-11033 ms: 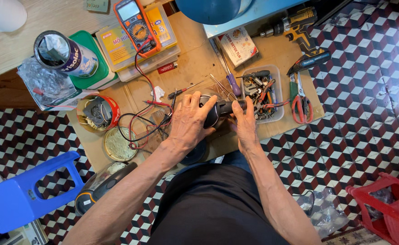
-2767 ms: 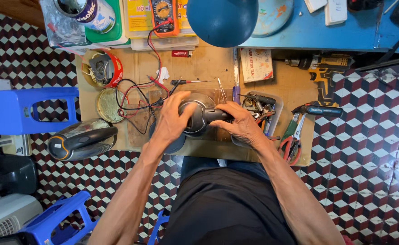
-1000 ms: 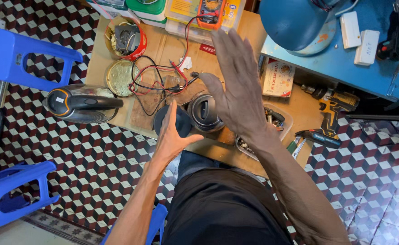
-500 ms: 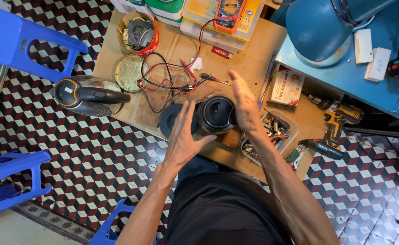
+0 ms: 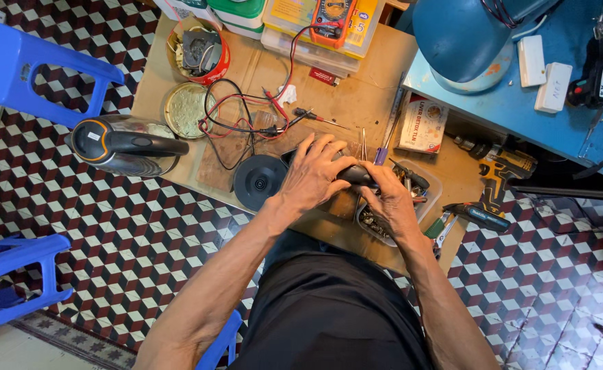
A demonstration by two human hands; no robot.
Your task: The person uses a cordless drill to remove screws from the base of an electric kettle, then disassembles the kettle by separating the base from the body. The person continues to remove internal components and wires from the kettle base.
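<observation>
The left hand (image 5: 313,175) lies spread over a dark kettle body (image 5: 353,175) near the middle of the low wooden table (image 5: 356,103), fingers wrapped on it. The right hand (image 5: 394,202) grips its right end. A round black kettle base (image 5: 259,181) sits just left.

Bright, even daylight; sharp, soft shadows

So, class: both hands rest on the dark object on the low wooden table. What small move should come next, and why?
Probably lift the left hand slightly: it covers the dark object, hiding it, while the right hand can steady its end.
</observation>
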